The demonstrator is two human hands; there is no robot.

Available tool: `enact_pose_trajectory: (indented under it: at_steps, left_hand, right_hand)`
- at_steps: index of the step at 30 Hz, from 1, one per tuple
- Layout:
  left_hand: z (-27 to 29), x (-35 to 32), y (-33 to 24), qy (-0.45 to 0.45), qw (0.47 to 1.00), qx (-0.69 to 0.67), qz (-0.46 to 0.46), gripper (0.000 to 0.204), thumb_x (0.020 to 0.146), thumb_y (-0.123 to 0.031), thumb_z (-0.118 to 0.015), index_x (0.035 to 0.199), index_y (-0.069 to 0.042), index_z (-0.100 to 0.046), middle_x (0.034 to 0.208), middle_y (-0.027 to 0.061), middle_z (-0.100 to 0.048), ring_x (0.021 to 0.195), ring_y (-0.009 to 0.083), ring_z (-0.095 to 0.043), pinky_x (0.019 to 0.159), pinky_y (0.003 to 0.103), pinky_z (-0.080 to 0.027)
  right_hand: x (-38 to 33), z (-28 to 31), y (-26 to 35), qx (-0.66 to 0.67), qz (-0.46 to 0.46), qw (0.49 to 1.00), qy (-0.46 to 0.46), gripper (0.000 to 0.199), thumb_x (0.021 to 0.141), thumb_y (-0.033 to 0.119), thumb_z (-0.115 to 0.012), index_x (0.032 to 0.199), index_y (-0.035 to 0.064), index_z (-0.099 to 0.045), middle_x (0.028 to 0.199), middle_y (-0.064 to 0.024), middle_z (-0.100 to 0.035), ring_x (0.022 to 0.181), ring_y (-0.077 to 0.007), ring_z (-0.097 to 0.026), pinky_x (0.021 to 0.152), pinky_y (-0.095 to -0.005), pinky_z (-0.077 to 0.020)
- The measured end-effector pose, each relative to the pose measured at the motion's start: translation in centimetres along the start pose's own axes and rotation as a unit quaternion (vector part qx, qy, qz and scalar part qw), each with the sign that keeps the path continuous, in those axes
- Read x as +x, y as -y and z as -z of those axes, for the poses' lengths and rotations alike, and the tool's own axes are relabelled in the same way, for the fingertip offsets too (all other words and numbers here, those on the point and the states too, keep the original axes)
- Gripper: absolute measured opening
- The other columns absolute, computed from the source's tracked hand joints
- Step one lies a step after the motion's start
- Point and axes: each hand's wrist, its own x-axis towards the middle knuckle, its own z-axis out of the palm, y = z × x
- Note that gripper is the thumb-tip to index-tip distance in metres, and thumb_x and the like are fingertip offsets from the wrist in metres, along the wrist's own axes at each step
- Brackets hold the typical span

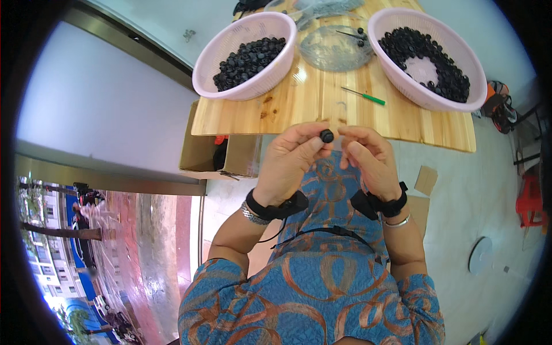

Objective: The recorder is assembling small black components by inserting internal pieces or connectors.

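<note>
My left hand (pixel 290 158) pinches a small, round black plastic cap-like part (pixel 326 135) between thumb and fingers, just off the table's near edge. Close on its right is my right hand (pixel 371 155), its fingers loosely curled and thumb apart from the index finger; I see nothing held in it. A pink basket (pixel 202 72) of small black parts (pixel 250 60) stands beyond my left hand. Another pink basket (pixel 402 95), at the far right, holds black ring-like pieces (pixel 451 80). Between the baskets lies a screwdriver (pixel 365 96) with a green handle.
The wooden table (pixel 287 112) has a clear plastic bag (pixel 330 49) at the back, with tweezers-like tool and loose black bits. Under its left side is an open cardboard box (pixel 247 155). Cardboard pieces (pixel 426 180) and a red stool (pixel 530 201) are on the floor at right.
</note>
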Motion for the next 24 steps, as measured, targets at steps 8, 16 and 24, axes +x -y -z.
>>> enact_pose_trajectory:
  at_steps: [8, 16, 24]
  left_hand:
    - [4.7, 3.7, -10.9, -0.093, 0.916, 0.364, -0.139, 0.022, 0.084, -0.004, -0.058, 0.106, 0.000, -0.058, 0.091, 0.0025, -0.059, 0.082, 0.0099, -0.055, 0.071, 0.022, -0.046]
    - [5.3, 14.4, -19.0, 0.024, 0.637, 0.741, -0.211, 0.022, 0.084, -0.009, -0.055, 0.105, -0.003, -0.060, 0.109, 0.0098, -0.058, 0.095, 0.0166, -0.056, 0.076, 0.029, -0.048]
    - [6.0, 32.6, -16.9, 0.143, 0.511, 0.841, -0.102, 0.024, 0.077, -0.015, -0.057, 0.097, -0.004, -0.064, 0.088, 0.0130, -0.065, 0.082, 0.0247, -0.062, 0.074, 0.034, -0.048]
  right_hand:
    - [-1.1, 1.4, -0.2, -0.056, -0.043, 0.995, -0.066, 0.019, 0.086, 0.007, -0.055, 0.103, -0.0012, -0.057, 0.075, -0.0014, -0.057, 0.064, -0.0070, -0.053, 0.057, -0.0186, -0.0438]
    - [-1.3, 1.9, 0.1, -0.069, -0.033, 0.995, -0.069, 0.016, 0.085, 0.006, -0.057, 0.099, -0.0011, -0.059, 0.075, -0.0004, -0.057, 0.065, -0.0058, -0.051, 0.059, -0.0183, -0.0443]
    - [-1.2, 2.8, 0.3, -0.113, -0.032, 0.992, -0.049, 0.012, 0.082, 0.003, -0.060, 0.093, -0.0013, -0.061, 0.075, -0.0029, -0.054, 0.063, -0.0065, -0.048, 0.054, -0.0190, -0.0376]
